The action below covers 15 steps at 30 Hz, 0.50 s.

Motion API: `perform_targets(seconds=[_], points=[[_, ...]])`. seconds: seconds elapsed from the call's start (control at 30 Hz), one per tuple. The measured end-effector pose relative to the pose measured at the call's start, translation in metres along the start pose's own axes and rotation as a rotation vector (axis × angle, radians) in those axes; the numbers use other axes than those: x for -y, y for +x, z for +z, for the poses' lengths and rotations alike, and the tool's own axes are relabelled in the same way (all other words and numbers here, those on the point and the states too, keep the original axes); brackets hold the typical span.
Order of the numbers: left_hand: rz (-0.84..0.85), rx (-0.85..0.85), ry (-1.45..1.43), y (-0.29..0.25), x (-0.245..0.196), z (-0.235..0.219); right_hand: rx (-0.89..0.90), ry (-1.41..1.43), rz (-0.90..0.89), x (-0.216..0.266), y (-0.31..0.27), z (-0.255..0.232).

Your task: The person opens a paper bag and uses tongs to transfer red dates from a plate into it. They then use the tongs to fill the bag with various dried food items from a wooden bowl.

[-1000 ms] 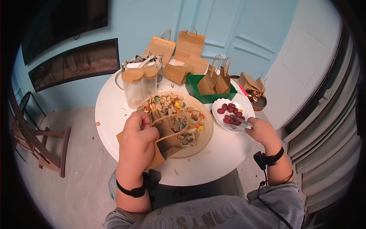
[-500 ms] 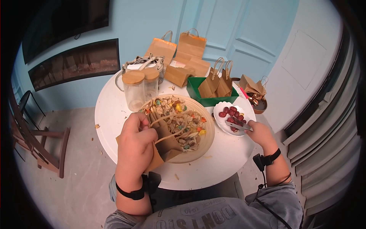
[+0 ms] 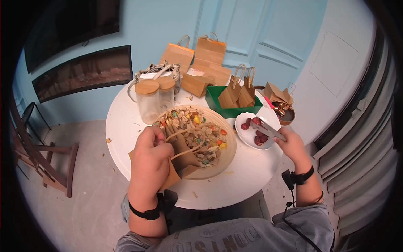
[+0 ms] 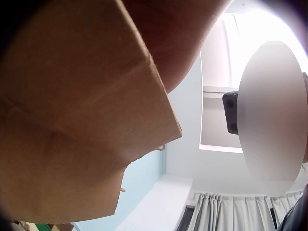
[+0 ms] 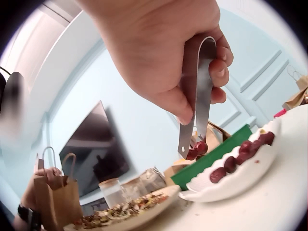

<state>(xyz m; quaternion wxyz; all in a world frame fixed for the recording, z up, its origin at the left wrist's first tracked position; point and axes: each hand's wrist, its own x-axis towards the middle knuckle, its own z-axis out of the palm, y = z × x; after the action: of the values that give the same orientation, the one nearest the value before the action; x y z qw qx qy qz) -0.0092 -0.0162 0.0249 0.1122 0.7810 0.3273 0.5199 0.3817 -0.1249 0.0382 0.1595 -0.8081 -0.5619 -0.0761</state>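
Left hand (image 3: 153, 155): we grip a brown paper bag (image 3: 184, 157), at the round beige tray's (image 3: 229, 158) eight o'clock. Right hand (image 3: 291, 145): we clamp silver metal tongs (image 5: 203, 82) on dark-red fruit (image 5: 200, 147) above the white scalloped plate (image 3: 247, 136), three o'clock.

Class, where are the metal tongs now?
In the right wrist view, the metal tongs are right of centre, gripped by the right hand, above the white plate.

White glare upper right in left wrist view, dark fisheye edges
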Motion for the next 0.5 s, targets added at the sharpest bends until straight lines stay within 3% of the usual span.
perform_targets(seconds=[0.1, 0.17, 0.2, 0.27, 0.37, 0.4, 0.5], points=[[0.038, -0.010, 0.004, 0.000, 0.000, 0.002, -0.074, 0.238, -0.013, 0.026, -0.008, -0.035], [0.041, 0.004, 0.007, 0.000, -0.002, 0.002, -0.153, 0.472, -0.127, 0.036, -0.014, -0.055], [0.041, 0.022, -0.004, 0.000, -0.003, 0.003, -0.155, 0.483, -0.135, 0.045, -0.020, -0.064], [0.041, 0.011, 0.016, -0.001, -0.004, 0.005, -0.115, 0.792, -0.220, 0.072, -0.034, -0.079], [0.041, -0.044, 0.018, -0.002, -0.006, 0.008, 0.023, 0.685, -0.353, 0.108, -0.048, -0.094], [0.043, -0.044, 0.025, -0.002, -0.007, 0.007, 0.019, 0.548, -0.490, 0.116, -0.045, -0.091], [0.027, -0.073, 0.016, -0.003, -0.005, 0.005, 0.038, 0.410, -0.541, 0.137, -0.038, -0.082]])
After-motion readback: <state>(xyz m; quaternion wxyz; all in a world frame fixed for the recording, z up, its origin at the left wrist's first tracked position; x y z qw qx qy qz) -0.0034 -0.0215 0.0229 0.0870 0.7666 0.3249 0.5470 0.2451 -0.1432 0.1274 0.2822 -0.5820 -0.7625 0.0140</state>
